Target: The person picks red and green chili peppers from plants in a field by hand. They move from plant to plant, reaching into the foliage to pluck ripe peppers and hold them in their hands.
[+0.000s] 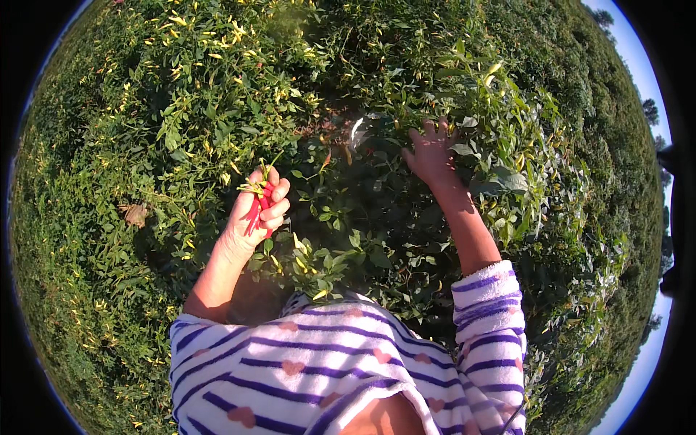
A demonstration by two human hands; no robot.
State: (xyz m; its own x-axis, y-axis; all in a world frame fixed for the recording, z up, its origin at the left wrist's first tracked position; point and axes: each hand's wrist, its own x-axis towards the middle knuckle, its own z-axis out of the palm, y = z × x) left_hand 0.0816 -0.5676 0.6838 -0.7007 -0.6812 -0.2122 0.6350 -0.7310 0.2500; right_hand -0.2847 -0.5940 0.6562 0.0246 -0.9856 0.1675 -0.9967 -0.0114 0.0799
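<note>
Several red chili peppers (254,213) with green stems are gripped in my left hand (261,209), which is raised over the plants in front of my body. My right hand (432,149) reaches among the leaves of a chili plant (503,179), its fingers spread and pointing away from me. No pepper shows in it, and leaves partly cover its outer edge. Pale yellow-green peppers (489,73) stand up from the foliage beyond my right hand. Close to my waist, between my arms, more yellowish peppers (300,261) hang on a leafy plant.
A white rim, apparently of a container (356,133), shows between the plants left of my right hand, mostly hidden by leaves. Bare soil (326,119) appears beside it. Dense chili bushes (217,92) surround me. A dry brown leaf (134,215) lies on foliage to the left.
</note>
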